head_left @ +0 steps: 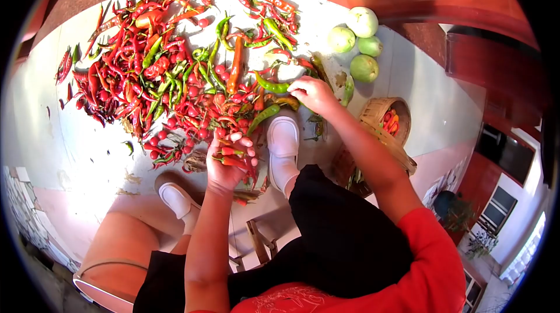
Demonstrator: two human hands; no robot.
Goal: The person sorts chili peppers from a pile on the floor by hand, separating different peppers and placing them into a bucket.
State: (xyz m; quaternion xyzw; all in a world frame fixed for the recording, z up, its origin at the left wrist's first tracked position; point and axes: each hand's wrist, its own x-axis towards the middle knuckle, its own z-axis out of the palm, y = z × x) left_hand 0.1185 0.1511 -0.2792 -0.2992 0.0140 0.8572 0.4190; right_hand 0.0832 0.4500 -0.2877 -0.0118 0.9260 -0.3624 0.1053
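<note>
My left hand (pixel 224 170) is turned palm up at the near edge of the pile, its fingers curled around a few red chili peppers (pixel 231 162). My right hand (pixel 315 94) reaches over the right side of the pile. Its thumb and fingertips are pinched at the right end of a long green chili pepper (pixel 271 85). Below that lies another green chili (pixel 263 118). A large heap of mostly red chilies (pixel 125 65), mixed with green ones and small round red peppers (pixel 192 112), spreads over the pale floor between and beyond my hands.
Several round pale-green gourds (pixel 364 68) sit at the far right. A wicker basket (pixel 369 110) with red and orange peppers stands beside my right forearm. A smaller chili group (pixel 271 15) lies at the back. My shoes (pixel 284 138) border the pile; an orange-brown bucket (pixel 119 243) stands near left.
</note>
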